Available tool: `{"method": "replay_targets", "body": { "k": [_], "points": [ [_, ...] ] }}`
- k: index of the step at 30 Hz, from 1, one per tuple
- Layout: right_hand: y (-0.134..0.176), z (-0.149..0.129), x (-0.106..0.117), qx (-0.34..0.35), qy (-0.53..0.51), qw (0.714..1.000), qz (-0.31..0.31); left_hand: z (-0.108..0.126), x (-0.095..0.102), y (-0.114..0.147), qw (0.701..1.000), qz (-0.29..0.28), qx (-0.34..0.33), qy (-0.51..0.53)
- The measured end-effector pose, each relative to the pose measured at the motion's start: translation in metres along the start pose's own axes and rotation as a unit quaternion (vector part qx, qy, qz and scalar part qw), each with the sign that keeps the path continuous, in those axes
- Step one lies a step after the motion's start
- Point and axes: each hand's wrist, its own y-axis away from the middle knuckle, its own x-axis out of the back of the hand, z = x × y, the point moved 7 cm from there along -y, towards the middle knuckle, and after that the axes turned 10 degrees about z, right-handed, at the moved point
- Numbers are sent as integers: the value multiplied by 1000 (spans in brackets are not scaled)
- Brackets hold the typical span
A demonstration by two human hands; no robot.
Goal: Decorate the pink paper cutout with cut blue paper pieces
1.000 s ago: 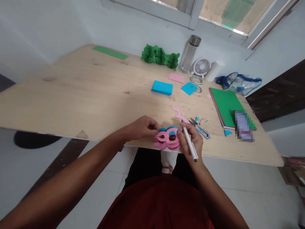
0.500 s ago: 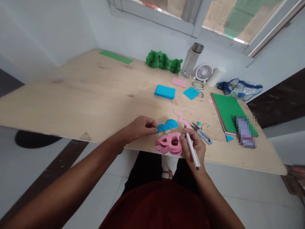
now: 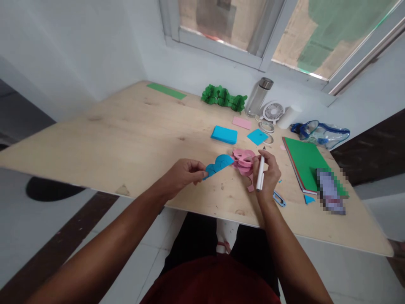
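Observation:
My left hand (image 3: 186, 174) pinches the left end of a blue paper cutout (image 3: 221, 162) with a scalloped edge and drawn curved lines, tilted above the table. In my right hand (image 3: 269, 172) is a white marker (image 3: 261, 171), its dark tip pointing up and away from me. The fingers of that hand also touch the pink paper cutouts (image 3: 243, 161), layered and with holes in them. Under the right wrist lie thread snips with a blue handle (image 3: 279, 199), their blades hidden by the hand.
A blue paper stack (image 3: 224, 134), a pink paper piece (image 3: 242, 123) and tape rolls (image 3: 266, 127) lie farther back. Green paper garland (image 3: 223, 97), a glass bottle (image 3: 258, 98) and a small fan (image 3: 274, 112) line the wall. A green folder (image 3: 305, 162) lies at right, beneath a blurred object.
My right hand has moved away from the table's near edge, and the pink cutouts have gone with it. My left hand has raised and tilted the blue cutout. The camera view has shifted.

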Motion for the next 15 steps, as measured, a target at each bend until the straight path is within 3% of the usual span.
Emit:
{"method": "replay_targets", "body": {
  "k": [6, 15],
  "points": [
    [-12, 24, -15, 81, 129, 983, -102, -2, -6, -1, 998, 22, 21, 50],
    [-18, 62, 36, 123, 176, 969, -121, -11, -14, -4, 994, 16, 45, 96]
  ]
}}
